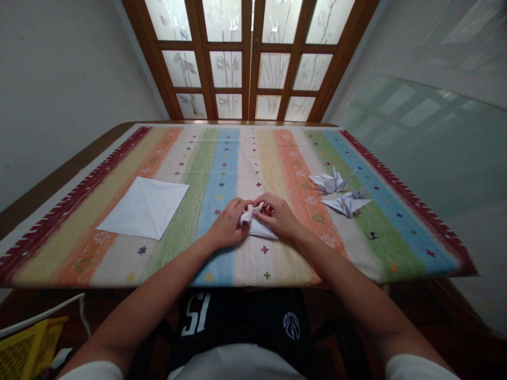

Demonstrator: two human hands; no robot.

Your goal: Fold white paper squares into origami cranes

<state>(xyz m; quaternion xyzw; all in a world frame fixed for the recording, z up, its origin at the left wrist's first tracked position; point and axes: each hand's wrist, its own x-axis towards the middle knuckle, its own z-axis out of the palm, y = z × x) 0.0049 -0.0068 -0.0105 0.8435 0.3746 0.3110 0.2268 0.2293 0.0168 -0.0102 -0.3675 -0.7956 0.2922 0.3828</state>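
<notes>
Between my two hands, low over the middle of the striped cloth, is a partly folded piece of white paper. My left hand grips its left side, fingers curled and thumb against it. From the right, my right hand pinches the paper's upper part, its fingertips almost meeting those of the left. The fingers hide much of the top folds. A flat white paper sheet with faint creases lies to the left. Off to the right sit two folded paper cranes, one behind the other.
A cloth with coloured stripes covers the table. Beyond the far edge stand wooden doors with frosted panes. A pale glass panel leans at the right wall. On the floor at lower left are a yellow crate and a white cable.
</notes>
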